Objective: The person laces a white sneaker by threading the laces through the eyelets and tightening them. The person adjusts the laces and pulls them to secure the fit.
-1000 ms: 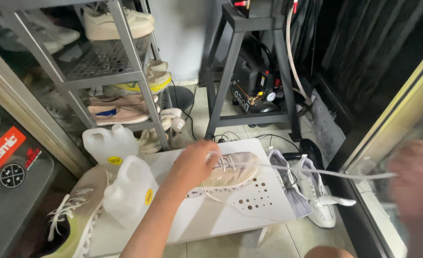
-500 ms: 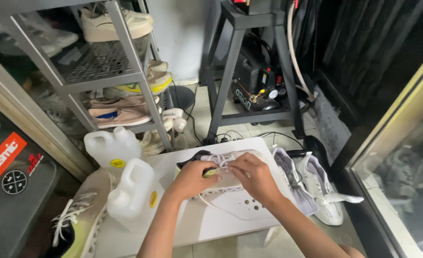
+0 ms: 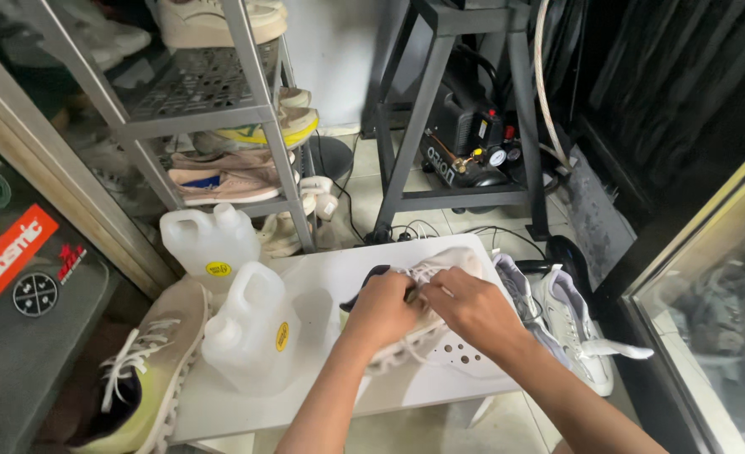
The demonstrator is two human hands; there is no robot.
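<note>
A pale sneaker (image 3: 450,262) lies on a white perforated stool top (image 3: 330,290). My left hand (image 3: 383,308) grips its upper near the tongue. My right hand (image 3: 476,308) pinches the white lace beside the left hand, over the eyelets. Loose lace loops trail under my hands onto the stool. Most of the shoe is hidden beneath both hands.
Two translucent jugs (image 3: 250,329) (image 3: 208,240) stand at the stool's left. A yellow-green sneaker (image 3: 141,374) lies on the floor left, a white pair (image 3: 567,324) right. A metal shoe rack (image 3: 221,109) stands behind, and a compressor (image 3: 465,151) sits under a black stand.
My right hand, stretched far right pulling the lace a second ago, has come back to the shoe and now works the lace beside my left hand.
</note>
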